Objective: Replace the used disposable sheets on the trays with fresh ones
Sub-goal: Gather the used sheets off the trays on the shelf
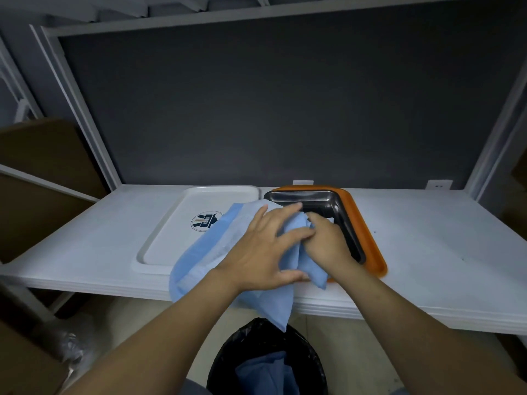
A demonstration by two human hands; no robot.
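Observation:
A light blue disposable sheet [211, 252] is bunched up over the front edge of the white table, between a white tray [182, 212] with a round dark logo and a black tray [336, 203] stacked on an orange tray [368, 240]. My left hand [265, 246] lies on top of the sheet with fingers curled into its folds. My right hand [328, 240] grips a gathered fold of the same sheet over the black tray. One corner of the sheet hangs below the table edge.
A bin lined with a black bag [268, 363] stands on the floor under the table edge, with a crumpled blue sheet inside. A dark panel forms the back wall. Cardboard boxes [42, 172] stand at the left. The white table [442, 238] extends to the right.

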